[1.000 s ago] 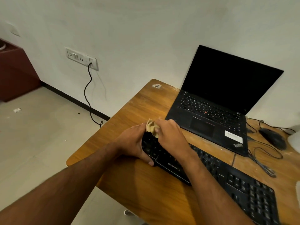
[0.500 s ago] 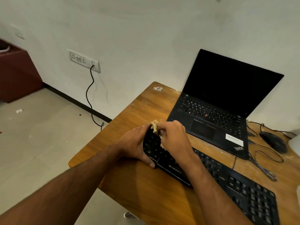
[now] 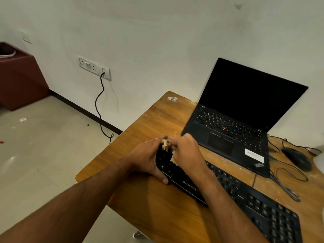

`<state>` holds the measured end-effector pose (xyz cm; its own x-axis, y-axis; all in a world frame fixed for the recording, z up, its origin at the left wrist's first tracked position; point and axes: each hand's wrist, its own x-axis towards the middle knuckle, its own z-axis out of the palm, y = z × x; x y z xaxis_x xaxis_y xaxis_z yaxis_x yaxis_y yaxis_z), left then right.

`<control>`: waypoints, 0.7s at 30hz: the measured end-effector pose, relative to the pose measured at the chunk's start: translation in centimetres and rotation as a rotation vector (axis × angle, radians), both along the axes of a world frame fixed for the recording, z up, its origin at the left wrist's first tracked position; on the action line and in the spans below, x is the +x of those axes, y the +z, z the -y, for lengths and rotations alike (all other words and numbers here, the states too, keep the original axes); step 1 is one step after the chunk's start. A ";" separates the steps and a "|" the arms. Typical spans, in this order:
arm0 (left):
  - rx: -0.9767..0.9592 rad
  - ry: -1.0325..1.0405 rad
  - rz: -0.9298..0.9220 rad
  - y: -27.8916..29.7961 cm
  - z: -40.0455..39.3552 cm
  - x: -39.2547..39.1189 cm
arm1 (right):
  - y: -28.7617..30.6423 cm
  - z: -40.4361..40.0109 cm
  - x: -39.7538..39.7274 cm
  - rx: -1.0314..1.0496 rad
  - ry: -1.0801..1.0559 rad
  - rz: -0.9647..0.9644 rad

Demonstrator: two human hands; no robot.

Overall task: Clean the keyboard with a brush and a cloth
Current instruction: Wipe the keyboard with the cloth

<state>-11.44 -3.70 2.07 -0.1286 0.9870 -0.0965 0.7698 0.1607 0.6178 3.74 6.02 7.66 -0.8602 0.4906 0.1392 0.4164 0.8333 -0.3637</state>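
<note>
A long black keyboard [image 3: 245,195] lies slantwise on the wooden table [image 3: 157,207]. My left hand [image 3: 149,158] grips the keyboard's left end, thumb on its front edge. My right hand [image 3: 187,153] is curled round a small beige cloth [image 3: 165,145] and presses it on the keys at that left end. Most of the cloth is hidden inside the fist. No brush shows anywhere in view.
An open black laptop [image 3: 236,123] stands behind the keyboard. A black mouse [image 3: 296,157] and loose cables [image 3: 284,181] lie at the right. The table's left edge drops to the floor; a wall socket [image 3: 94,67] with a hanging cord sits beyond.
My right hand has shifted the cloth a little over the keys at the left end. My left hand keeps its grip on the keyboard's end.
</note>
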 end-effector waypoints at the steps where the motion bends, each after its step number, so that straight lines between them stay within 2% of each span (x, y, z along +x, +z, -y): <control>1: 0.012 0.000 -0.002 0.0 0.0 0.0 | -0.4 -0.4 -0.4 0.036 -0.041 -0.011; 3: 0.010 -0.002 -0.009 0.0 0.0 0.1 | -0.8 0.2 -1.0 0.130 -0.061 0.027; 6: 0.012 -0.004 -0.014 0.0 -0.1 0.0 | -0.3 1.6 -0.6 0.204 0.028 0.092; 13: 0.000 -0.011 -0.019 -0.5 -0.1 -0.3 | -0.1 2.9 2.5 0.061 0.205 0.170; 16: -0.014 -0.001 -0.007 -0.4 -0.2 -0.3 | 1.0 1.1 1.8 -0.036 0.165 0.081; 18: -0.018 -0.005 0.000 -0.4 -0.2 -0.2 | 0.6 0.9 0.9 0.014 0.117 0.012; 21: -0.033 -0.005 0.001 -0.3 -0.2 -0.2 | -1.9 1.7 0.4 0.046 0.147 0.059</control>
